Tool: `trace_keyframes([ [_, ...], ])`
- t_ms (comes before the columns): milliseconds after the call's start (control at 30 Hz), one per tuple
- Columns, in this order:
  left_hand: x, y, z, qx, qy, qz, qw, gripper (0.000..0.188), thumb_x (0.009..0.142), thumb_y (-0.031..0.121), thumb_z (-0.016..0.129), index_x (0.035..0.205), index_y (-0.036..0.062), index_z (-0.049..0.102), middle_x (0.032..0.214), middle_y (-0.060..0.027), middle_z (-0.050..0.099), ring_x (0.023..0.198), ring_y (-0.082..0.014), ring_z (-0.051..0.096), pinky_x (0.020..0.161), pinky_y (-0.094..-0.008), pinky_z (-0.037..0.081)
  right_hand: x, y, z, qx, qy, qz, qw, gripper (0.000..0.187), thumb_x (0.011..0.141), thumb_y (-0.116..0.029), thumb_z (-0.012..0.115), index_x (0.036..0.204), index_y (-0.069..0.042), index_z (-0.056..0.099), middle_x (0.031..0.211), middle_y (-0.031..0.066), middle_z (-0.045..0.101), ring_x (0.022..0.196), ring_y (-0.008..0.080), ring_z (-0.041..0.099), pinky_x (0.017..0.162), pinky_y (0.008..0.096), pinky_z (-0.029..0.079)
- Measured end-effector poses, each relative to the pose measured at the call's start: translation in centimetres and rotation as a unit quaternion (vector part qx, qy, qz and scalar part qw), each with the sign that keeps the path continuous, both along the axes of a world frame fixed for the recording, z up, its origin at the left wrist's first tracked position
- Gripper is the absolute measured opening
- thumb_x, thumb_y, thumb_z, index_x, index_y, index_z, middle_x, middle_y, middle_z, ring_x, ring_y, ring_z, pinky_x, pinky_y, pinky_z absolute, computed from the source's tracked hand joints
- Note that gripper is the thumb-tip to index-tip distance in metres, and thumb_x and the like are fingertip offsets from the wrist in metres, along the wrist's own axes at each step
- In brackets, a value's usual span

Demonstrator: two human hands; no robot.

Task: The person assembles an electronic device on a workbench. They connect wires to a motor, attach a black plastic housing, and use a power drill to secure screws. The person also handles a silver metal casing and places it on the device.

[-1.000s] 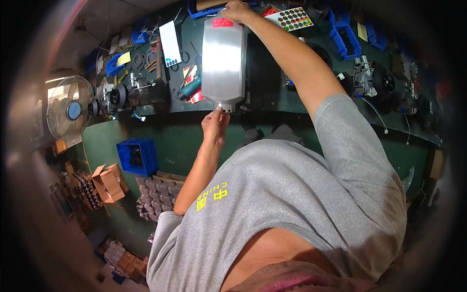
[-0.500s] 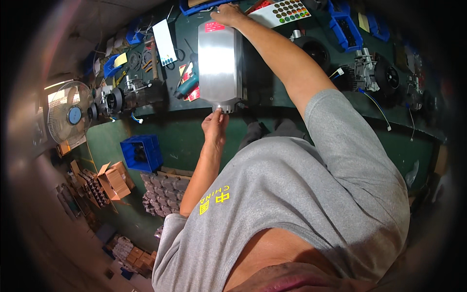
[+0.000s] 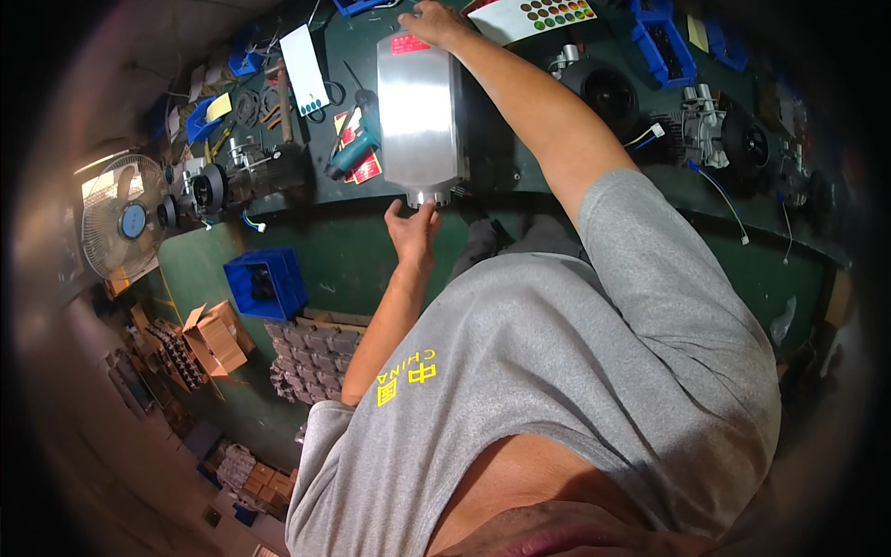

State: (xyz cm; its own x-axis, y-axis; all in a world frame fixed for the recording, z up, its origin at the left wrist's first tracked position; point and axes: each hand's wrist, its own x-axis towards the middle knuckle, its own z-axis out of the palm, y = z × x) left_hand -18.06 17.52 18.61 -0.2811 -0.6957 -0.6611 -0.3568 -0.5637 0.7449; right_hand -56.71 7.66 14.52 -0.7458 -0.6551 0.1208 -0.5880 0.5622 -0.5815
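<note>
A long silver metal heater casing [image 3: 419, 116] with a red label near its far end lies on the green workbench, pointing toward me. My right hand [image 3: 436, 23] reaches across to its far end, fingers bent over the edge there; what lies under them is hidden. At the near end, which overhangs the bench edge, is a round notched collar [image 3: 425, 198]. Just below it is my left hand [image 3: 413, 230], thumb and fingers spread, one fingertip against the collar. Left of the casing lies a teal power screwdriver [image 3: 353, 158] on red and yellow cards.
Blower assemblies with wires stand on both sides, one [image 3: 710, 135] at right and another [image 3: 209, 186] at left. Sticker sheets [image 3: 534, 17], blue bins [image 3: 664, 51] and a hammer [image 3: 283, 102] lie farther back. A fan [image 3: 130, 218], a blue crate [image 3: 266, 283] and a carton [image 3: 218, 339] are at left.
My left thumb and fingers have spread apart from their pinch at the collar. My right hand stays at the casing's far end. The view has shifted slightly.
</note>
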Motion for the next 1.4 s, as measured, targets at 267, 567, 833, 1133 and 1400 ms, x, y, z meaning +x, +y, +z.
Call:
trace_keyframes([
  [267, -1.3, -1.1, -0.4, -0.116, -0.111, -0.200, 0.967, 0.041, 0.079, 0.017, 0.085, 0.106, -0.0028, 0.062, 0.079, -0.0040, 0.063, 0.061, -0.0128, 0.059, 0.054, -0.0270, 0.051, 9.9, 8.1, 3.8, -0.454, -0.119, -0.119, 0.875, 0.029, 0.091, -0.021, 0.066, 0.112, -0.002, 0.069, 0.110, 0.0172, 0.072, 0.101, 0.0293, 0.070, 0.088, 0.0380, 0.055],
  [567, -1.5, -1.8, -0.3, -0.140, -0.145, -0.242, 0.949, 0.035, 0.079, 0.021, 0.084, 0.099, -0.0020, 0.066, 0.080, -0.0047, 0.068, 0.065, -0.0121, 0.062, 0.059, -0.0271, 0.054, 25.0, 23.9, -2.7, -0.194, -0.469, -0.041, 0.860, 0.025, 0.095, -0.010, 0.063, 0.116, 0.003, 0.066, 0.097, 0.0059, 0.072, 0.083, 0.0103, 0.065, 0.071, 0.0273, 0.054],
  [833, -1.3, -2.0, -0.6, -0.127, -0.129, -0.240, 0.954, 0.042, 0.077, 0.024, 0.086, 0.099, -0.0036, 0.065, 0.081, -0.0076, 0.068, 0.064, -0.0145, 0.063, 0.057, -0.0289, 0.054, 25.4, 22.4, -1.3, -0.171, -0.634, -0.092, 0.749, 0.022, 0.094, -0.017, 0.068, 0.107, 0.001, 0.067, 0.096, 0.0063, 0.070, 0.087, 0.0144, 0.068, 0.069, 0.0300, 0.058],
  [1133, -1.5, -1.7, -0.5, -0.121, -0.120, -0.244, 0.955, 0.041, 0.078, 0.027, 0.086, 0.099, 0.0004, 0.063, 0.075, -0.0018, 0.062, 0.061, -0.0107, 0.058, 0.057, -0.0269, 0.052, 23.2, 25.5, -3.7, -0.167, -0.366, -0.067, 0.913, 0.019, 0.088, -0.011, 0.070, 0.104, -0.001, 0.070, 0.090, 0.0133, 0.072, 0.081, 0.0239, 0.071, 0.070, 0.0359, 0.057],
  [1400, 0.1, -1.9, -5.3, -0.232, -0.121, -0.240, 0.935, 0.064, 0.074, 0.032, 0.088, 0.116, -0.0042, 0.055, 0.097, -0.0115, 0.066, 0.077, -0.0177, 0.064, 0.067, -0.0339, 0.055, 19.3, 25.4, -6.4, 0.073, -0.131, 0.001, 0.989, 0.017, 0.089, -0.008, 0.065, 0.106, -0.005, 0.064, 0.111, 0.0204, 0.061, 0.105, 0.0452, 0.063, 0.088, 0.0525, 0.054],
])
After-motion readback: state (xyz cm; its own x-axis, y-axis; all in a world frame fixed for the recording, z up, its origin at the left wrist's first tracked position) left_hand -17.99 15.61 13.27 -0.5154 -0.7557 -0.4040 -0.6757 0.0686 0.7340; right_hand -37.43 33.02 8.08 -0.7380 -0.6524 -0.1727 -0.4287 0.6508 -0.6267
